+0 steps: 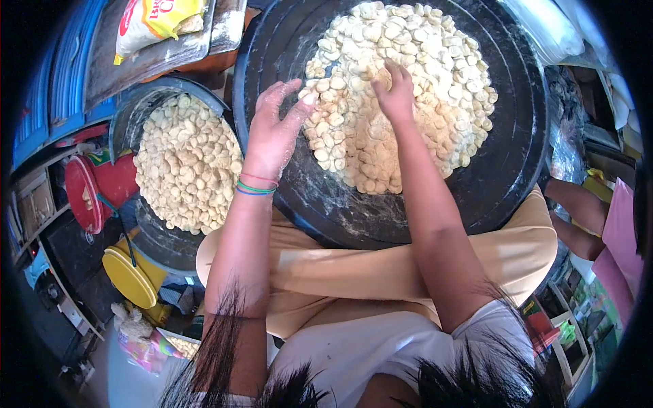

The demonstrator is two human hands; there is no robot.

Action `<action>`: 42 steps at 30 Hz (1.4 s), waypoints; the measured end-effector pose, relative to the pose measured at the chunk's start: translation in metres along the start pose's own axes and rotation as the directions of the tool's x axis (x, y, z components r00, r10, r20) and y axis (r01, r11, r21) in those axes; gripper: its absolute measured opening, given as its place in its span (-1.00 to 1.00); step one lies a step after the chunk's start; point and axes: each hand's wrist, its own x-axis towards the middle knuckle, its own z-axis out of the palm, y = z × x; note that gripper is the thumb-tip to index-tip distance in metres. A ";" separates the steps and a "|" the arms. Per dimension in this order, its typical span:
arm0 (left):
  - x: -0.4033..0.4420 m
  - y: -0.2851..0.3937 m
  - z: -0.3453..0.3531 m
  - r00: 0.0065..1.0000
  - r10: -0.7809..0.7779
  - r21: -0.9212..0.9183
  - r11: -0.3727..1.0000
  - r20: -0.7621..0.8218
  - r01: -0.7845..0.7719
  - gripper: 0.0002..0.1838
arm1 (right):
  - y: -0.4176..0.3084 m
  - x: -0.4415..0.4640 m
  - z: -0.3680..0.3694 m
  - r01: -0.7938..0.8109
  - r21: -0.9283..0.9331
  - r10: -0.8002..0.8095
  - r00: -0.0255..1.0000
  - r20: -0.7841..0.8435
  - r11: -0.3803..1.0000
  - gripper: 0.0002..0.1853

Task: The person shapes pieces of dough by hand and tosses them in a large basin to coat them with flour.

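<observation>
A wide black round tray (pixel 326 211) holds a heap of pale, flour-dusted round dough pieces (pixel 435 61). My right hand (pixel 396 94) is over the middle of the heap, fingers spread, with nothing seen in it. At the heap's left edge, my left hand (pixel 280 122) is raised with thumb and fingers apart, floury and empty. Colored bands (pixel 257 185) circle the left wrist. Left of the tray, a dark tub (pixel 122 129) holds many more round pieces (pixel 187 163).
A yellow and white bag (pixel 153 27) lies on a metal tray (pixel 102 71) at upper left. Red (pixel 85 194) and yellow (pixel 129 277) buckets stand at left. Another person's legs (pixel 578 204) show at right. A plastic bag (pixel 139 347) lies at lower left.
</observation>
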 end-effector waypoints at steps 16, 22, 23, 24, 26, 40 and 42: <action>-0.006 0.019 -0.012 0.997 0.079 0.189 0.979 -0.024 -0.073 -0.62 | -0.003 -0.006 0.058 0.249 -0.476 -0.063 0.926 0.373 0.844 -0.38; 0.002 0.022 -0.012 0.995 0.093 0.181 0.980 -0.029 -0.086 -0.64 | -0.070 -0.069 0.078 0.340 -0.305 -0.055 0.743 0.667 0.890 -0.24; 0.003 0.022 -0.013 0.996 0.092 0.185 0.979 -0.014 -0.088 -0.65 | -0.054 -0.102 0.081 0.408 -0.250 -0.197 0.784 0.589 0.878 -0.28; 0.004 0.023 -0.012 0.996 0.094 0.171 0.981 -0.001 -0.093 -0.65 | -0.040 -0.118 0.068 0.523 -0.183 -0.277 0.679 0.680 0.832 -0.30; 0.002 0.024 -0.011 0.995 0.096 0.136 0.986 0.021 -0.098 -0.67 | 0.008 -0.133 0.036 0.666 -0.007 -0.413 0.470 0.780 0.746 -0.35; 0.022 -0.011 -0.054 0.958 0.196 0.535 0.843 -0.207 -0.058 -0.44 | -0.079 -0.126 0.062 -0.634 0.287 0.458 0.741 0.491 0.718 -0.24; 0.021 -0.027 -0.057 0.951 0.138 0.573 0.818 -0.276 0.048 -0.35 | -0.098 -0.095 0.045 -0.471 0.572 0.265 0.873 0.408 0.672 -0.35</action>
